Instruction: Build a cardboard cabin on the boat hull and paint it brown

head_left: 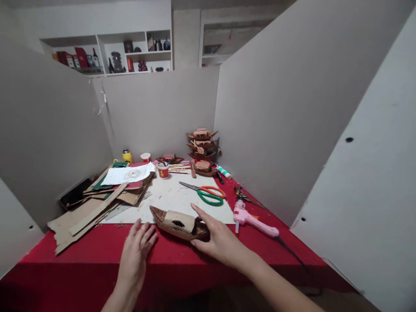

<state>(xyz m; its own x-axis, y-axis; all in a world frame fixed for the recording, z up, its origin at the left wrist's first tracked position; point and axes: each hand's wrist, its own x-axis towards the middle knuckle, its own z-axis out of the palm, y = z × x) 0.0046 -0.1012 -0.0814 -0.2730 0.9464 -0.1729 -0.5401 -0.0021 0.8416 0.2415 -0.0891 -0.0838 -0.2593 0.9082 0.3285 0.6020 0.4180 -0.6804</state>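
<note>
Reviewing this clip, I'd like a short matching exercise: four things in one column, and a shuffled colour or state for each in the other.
Column one
1. boat
2. scissors
3. glue gun
4. left hand

Column two
A. one orange handle, one green
B. beside the red cloth's pale sheet, holding nothing
C. gripped at one end by the right hand
D. mostly pink

Pairs: 1-C, 2-A, 3-D, 4-B

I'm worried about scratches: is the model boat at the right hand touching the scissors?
Apart: in the head view, white surface shows between the model boat and the scissors.
</note>
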